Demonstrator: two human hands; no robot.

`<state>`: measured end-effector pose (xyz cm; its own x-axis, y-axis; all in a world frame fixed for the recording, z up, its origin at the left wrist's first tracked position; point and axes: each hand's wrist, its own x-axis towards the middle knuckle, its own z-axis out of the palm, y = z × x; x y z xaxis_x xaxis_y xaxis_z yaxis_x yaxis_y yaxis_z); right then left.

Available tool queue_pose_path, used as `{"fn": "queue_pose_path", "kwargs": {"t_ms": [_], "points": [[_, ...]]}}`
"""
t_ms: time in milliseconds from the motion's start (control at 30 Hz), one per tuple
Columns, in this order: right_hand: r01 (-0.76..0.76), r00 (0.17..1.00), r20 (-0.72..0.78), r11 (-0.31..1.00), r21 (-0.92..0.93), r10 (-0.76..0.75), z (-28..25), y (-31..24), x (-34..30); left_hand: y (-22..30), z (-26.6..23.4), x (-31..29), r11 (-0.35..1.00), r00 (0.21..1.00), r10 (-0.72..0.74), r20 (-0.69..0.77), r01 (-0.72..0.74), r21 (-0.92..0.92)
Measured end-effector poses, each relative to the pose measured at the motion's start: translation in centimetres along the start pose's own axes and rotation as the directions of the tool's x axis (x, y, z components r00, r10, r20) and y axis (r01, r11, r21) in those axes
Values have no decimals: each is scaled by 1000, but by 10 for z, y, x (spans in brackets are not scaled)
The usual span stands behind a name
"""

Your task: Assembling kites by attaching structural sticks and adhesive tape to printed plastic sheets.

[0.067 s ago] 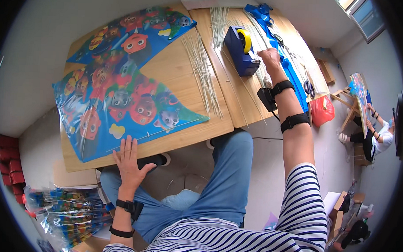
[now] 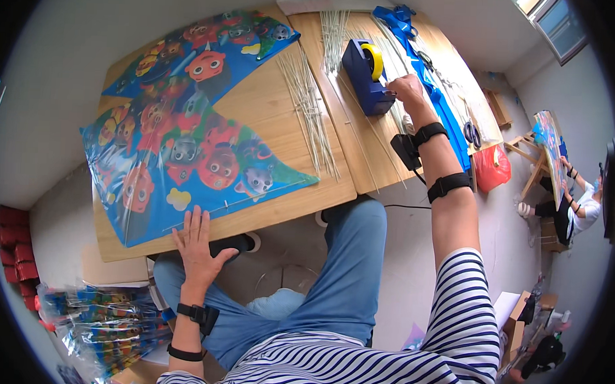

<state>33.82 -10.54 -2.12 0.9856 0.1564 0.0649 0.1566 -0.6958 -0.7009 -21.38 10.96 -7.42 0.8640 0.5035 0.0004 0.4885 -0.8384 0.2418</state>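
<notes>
My left hand point(image 2: 198, 248) lies flat with its fingers spread on the near edge of a blue plastic sheet point(image 2: 144, 217) printed with cartoon figures. A thin pale rod point(image 2: 270, 195) lies along that edge, with small strips across it. My right hand point(image 2: 411, 94) is closed in a pinch at the front end of a dark blue tape dispenser point(image 2: 369, 82). The dispenser holds a roll of yellow-cored tape point(image 2: 373, 62). Whatever the pinched fingertips hold is too small to make out.
A second printed sheet point(image 2: 210, 70) lies farther back. Bundles of thin rods point(image 2: 307, 114), blue ribbon point(image 2: 449, 119) and scissors point(image 2: 472, 135) lie on the wooden table point(image 2: 257, 89). A red bag point(image 2: 491, 168) hangs at its right edge. Another person point(image 2: 581, 208) sits far right.
My right hand has shifted slightly left, closer to the front end of the tape dispenser. My left hand and the sheet have stayed in place.
</notes>
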Motion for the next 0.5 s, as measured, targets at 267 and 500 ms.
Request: {"fn": "queue_pose_path", "kwargs": {"t_ms": [267,500], "points": [[-152,988,109,847,509,112,-9,8,-32,-1,0,-1,1000,1000,-4,21,4,-6],[-466,869,419,151,872,263,5,29,-104,-3,1,-3,1000,1000,-8,-2,8,-17]]}}
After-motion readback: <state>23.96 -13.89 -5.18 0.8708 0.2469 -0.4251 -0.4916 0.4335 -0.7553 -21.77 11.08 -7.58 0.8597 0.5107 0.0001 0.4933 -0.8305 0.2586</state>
